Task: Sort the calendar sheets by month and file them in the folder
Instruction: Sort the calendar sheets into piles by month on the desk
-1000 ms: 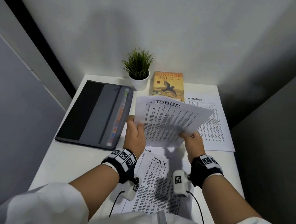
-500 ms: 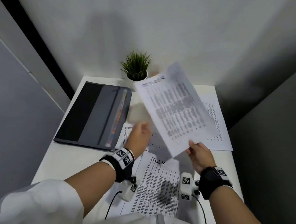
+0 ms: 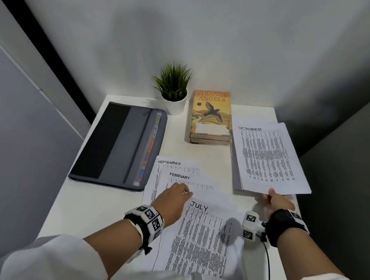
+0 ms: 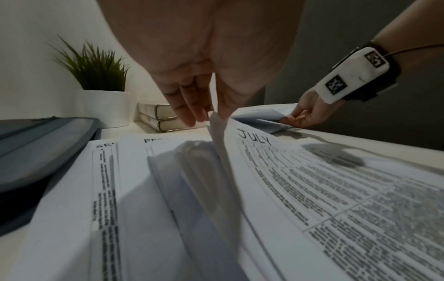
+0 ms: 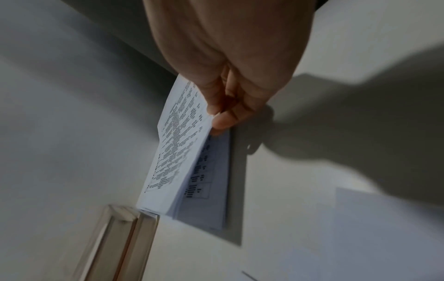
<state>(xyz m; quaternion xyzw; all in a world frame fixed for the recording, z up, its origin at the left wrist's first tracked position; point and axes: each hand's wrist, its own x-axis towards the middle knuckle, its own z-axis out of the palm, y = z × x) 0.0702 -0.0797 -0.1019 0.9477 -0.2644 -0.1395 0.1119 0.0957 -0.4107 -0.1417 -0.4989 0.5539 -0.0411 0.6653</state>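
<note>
The OCTOBER sheet (image 3: 268, 157) lies at the right of the table, its near edge pinched by my right hand (image 3: 269, 196). In the right wrist view thumb and fingers (image 5: 223, 117) hold that edge of the OCTOBER sheet (image 5: 177, 152) slightly above another sheet (image 5: 211, 180). My left hand (image 3: 181, 192) is on the spread pile in front of me. Its fingers (image 4: 190, 112) and thumb pinch the raised top left corner of the JULY sheet (image 4: 312, 180). FEBRUARY (image 3: 189, 181) and SEPTEMBER (image 3: 177, 164) sheets show beneath it. The grey folder (image 3: 120, 145) lies shut at the left.
A potted plant (image 3: 175, 93) and two stacked books (image 3: 211, 117) stand at the back of the white table (image 3: 96, 210). Walls close in on the left, back and right. The table's right edge runs just beyond the OCTOBER sheet.
My right hand has swung the OCTOBER sheet down to the right onto the sheet there. My left hand let go of it and dropped to the pile, taking the JULY corner.
</note>
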